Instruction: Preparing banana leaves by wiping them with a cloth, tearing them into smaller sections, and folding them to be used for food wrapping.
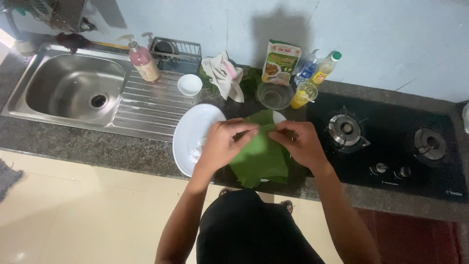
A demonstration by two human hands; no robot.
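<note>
A large green leaf (pixel 260 159) lies on the dark stone counter, partly over a white plate. My left hand (pixel 223 144) pinches the leaf's upper left edge. My right hand (pixel 302 144) pinches its upper right edge, and the fingertips of both nearly meet above the leaf's middle. Just left of the leaf, under my left wrist, sits a big white oval plate (pixel 191 134). What lies under the leaf is hidden.
A steel sink (pixel 73 88) with drainboard fills the left. Behind the leaf stand a small white bowl (pixel 189 84), a cloth (pixel 224 74), a glass bowl (pixel 275 95), a printed carton (pixel 281 61) and bottles (pixel 323 68). A gas hob (pixel 386 142) lies to the right.
</note>
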